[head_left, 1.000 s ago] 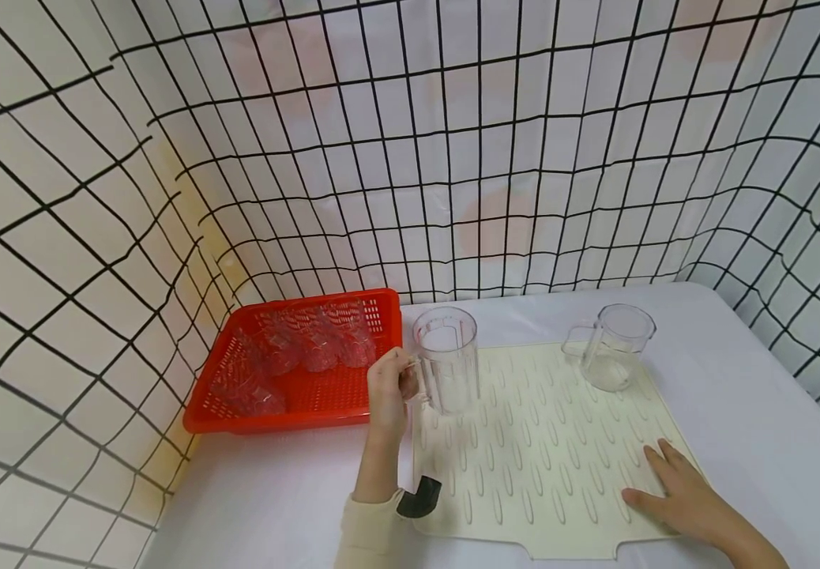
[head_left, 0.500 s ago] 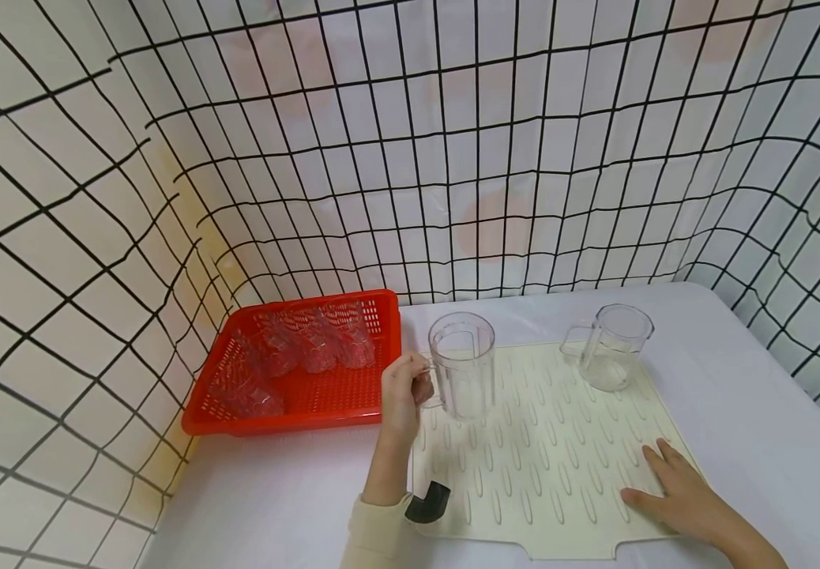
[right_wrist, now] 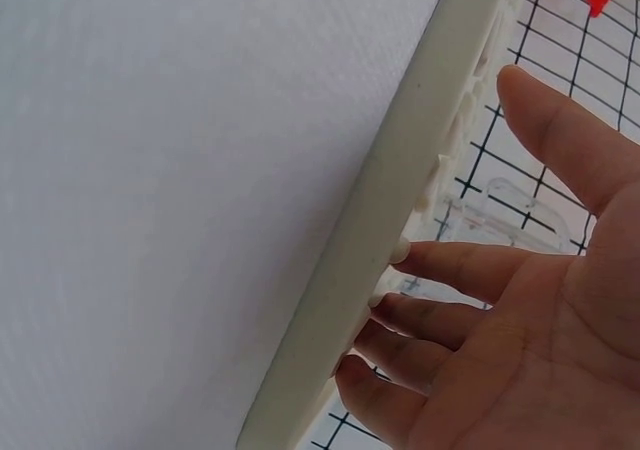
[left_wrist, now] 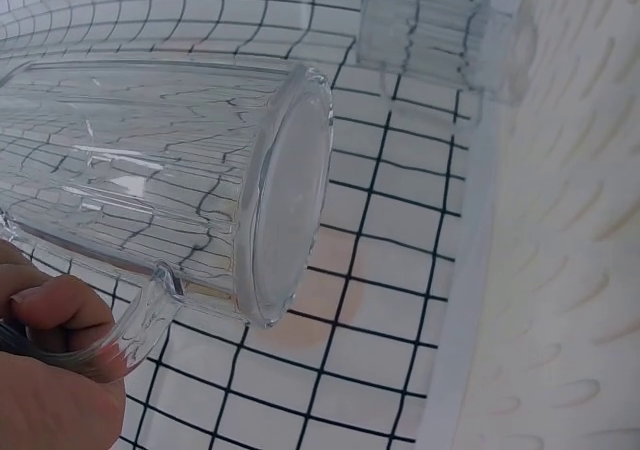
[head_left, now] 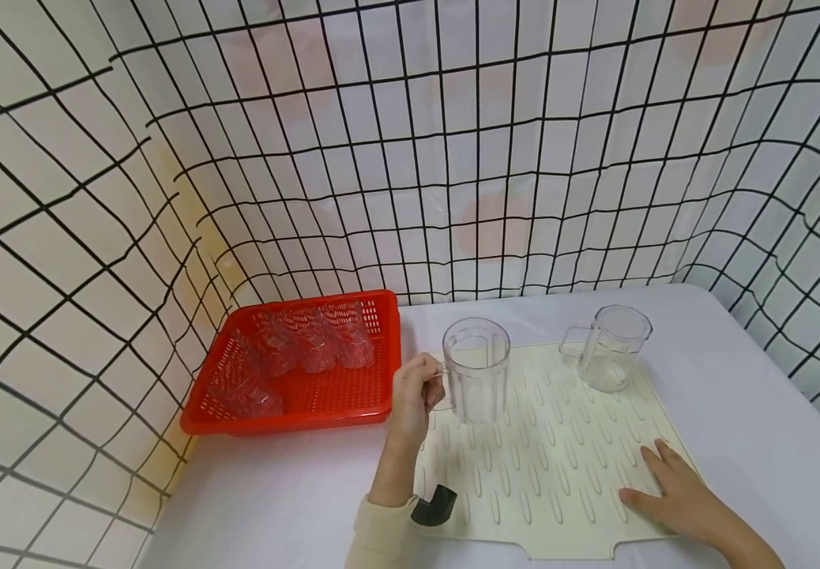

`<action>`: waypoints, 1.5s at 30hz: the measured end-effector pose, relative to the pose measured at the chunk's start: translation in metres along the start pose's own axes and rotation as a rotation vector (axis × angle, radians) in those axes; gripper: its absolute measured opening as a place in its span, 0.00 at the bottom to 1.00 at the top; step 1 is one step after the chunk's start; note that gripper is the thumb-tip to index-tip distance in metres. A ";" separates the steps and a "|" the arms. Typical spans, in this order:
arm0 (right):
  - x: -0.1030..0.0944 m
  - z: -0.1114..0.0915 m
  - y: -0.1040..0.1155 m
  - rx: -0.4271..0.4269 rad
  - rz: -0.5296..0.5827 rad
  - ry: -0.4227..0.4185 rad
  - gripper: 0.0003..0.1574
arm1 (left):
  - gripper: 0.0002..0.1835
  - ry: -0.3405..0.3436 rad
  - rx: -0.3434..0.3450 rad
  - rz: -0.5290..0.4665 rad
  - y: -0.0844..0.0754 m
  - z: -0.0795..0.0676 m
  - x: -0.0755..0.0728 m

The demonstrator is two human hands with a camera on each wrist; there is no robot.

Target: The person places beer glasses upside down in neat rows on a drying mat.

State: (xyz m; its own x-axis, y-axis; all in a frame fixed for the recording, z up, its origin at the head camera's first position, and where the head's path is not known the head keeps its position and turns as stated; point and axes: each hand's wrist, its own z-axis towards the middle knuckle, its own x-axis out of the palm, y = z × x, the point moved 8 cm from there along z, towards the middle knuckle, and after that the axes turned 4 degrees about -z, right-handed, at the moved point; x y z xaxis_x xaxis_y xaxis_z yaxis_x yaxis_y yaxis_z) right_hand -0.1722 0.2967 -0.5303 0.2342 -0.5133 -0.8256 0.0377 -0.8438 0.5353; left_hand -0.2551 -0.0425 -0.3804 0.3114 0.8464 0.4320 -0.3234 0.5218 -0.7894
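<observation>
My left hand (head_left: 413,399) grips the handle of a clear mug (head_left: 477,379), held upright above the left part of a cream ridged mat (head_left: 538,474). In the left wrist view the mug (left_wrist: 150,170) shows its base, apart from the mat, with fingers curled through the handle. A second clear mug (head_left: 612,352) stands on the mat's far right corner, its handle pointing left. At the mat's right edge, my right hand (head_left: 680,498) rests with fingers spread; the right wrist view shows its fingertips touching the mat's edge (right_wrist: 370,200).
A red basket (head_left: 296,423) on the left holds several clear items in what looks like plastic wrap (head_left: 317,348). Black wire grid panels (head_left: 481,166) stand along the back and both sides of the white-covered table (head_left: 282,490).
My left hand has carried the mug to the right, away from the red basket and farther over the mat. The right hand has stayed in place on the mat.
</observation>
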 end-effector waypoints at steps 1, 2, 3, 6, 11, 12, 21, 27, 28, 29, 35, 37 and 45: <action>0.001 0.000 0.000 0.002 -0.001 0.004 0.57 | 0.13 0.000 -0.003 -0.002 0.001 0.000 0.001; 0.002 0.000 -0.001 0.004 -0.002 0.008 0.56 | 0.13 0.001 -0.008 -0.003 0.002 0.000 0.002; 0.003 0.000 -0.001 0.006 -0.003 0.012 0.56 | 0.13 -0.001 -0.014 -0.005 0.004 -0.001 0.002; 0.005 -0.001 -0.001 0.015 -0.005 0.024 0.56 | 0.13 0.003 -0.025 -0.007 0.008 -0.001 0.004; 0.006 -0.002 0.002 0.026 -0.013 0.023 0.57 | 0.15 0.014 -0.047 0.041 0.014 -0.001 0.007; 0.005 -0.003 0.002 0.025 -0.016 0.022 0.57 | 0.15 0.014 -0.055 0.056 0.015 -0.001 0.008; 0.002 -0.001 0.002 0.020 -0.012 0.020 0.57 | 0.15 0.028 -0.076 0.135 0.027 0.001 0.011; -0.009 -0.001 0.007 0.039 -0.006 -0.037 0.55 | 0.15 0.024 -0.084 0.135 0.031 0.002 0.012; -0.012 -0.001 0.009 0.048 -0.002 -0.052 0.55 | 0.15 0.025 -0.088 0.129 0.032 0.002 0.012; -0.014 -0.001 0.010 0.055 0.001 -0.068 0.54 | 0.15 0.024 -0.092 0.123 0.032 0.002 0.013; -0.019 0.001 0.026 0.081 0.086 -0.098 0.48 | 0.14 0.029 -0.114 0.106 0.035 0.002 0.016; -0.019 0.003 0.033 0.081 0.121 -0.108 0.46 | 0.14 0.033 -0.118 0.110 0.035 0.002 0.017; -0.024 0.015 0.078 -0.009 0.304 -0.253 0.31 | 0.15 0.039 -0.123 0.119 0.034 0.001 0.018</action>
State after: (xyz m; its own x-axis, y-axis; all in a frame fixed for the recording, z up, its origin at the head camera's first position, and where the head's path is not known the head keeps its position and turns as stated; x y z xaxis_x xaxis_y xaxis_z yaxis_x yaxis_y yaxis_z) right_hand -0.1896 0.2409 -0.4717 -0.0106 -0.7629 -0.6464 0.0122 -0.6465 0.7628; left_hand -0.2610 -0.0093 -0.3989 0.3127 0.8955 0.3168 -0.2487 0.3991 -0.8825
